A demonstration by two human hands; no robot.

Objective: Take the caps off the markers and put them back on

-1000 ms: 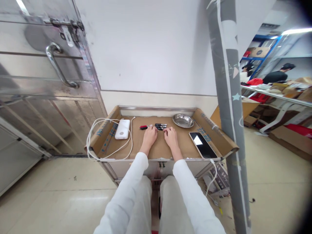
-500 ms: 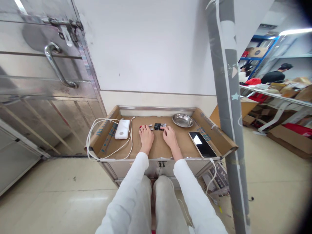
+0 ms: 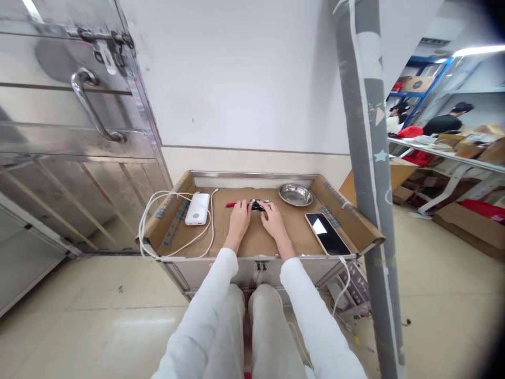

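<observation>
Brown cardboard-lined tabletop [image 3: 298, 231] carries slim black pens [image 3: 257, 207] near centre. Left hand [image 3: 239, 218] has shifted from the slim red pen [image 3: 230, 205] to their left end; right hand [image 3: 272, 218] bends over their right end. Result: 2 hands at 1 group; grasp cannot be determined.

No text we can read
We see blue markings [image 3: 329, 217] at both ends of the cardboard lining [image 3: 260, 239] and a dark round mark [image 3: 420, 84] on a carton [image 3: 428, 83], all illegible.
</observation>
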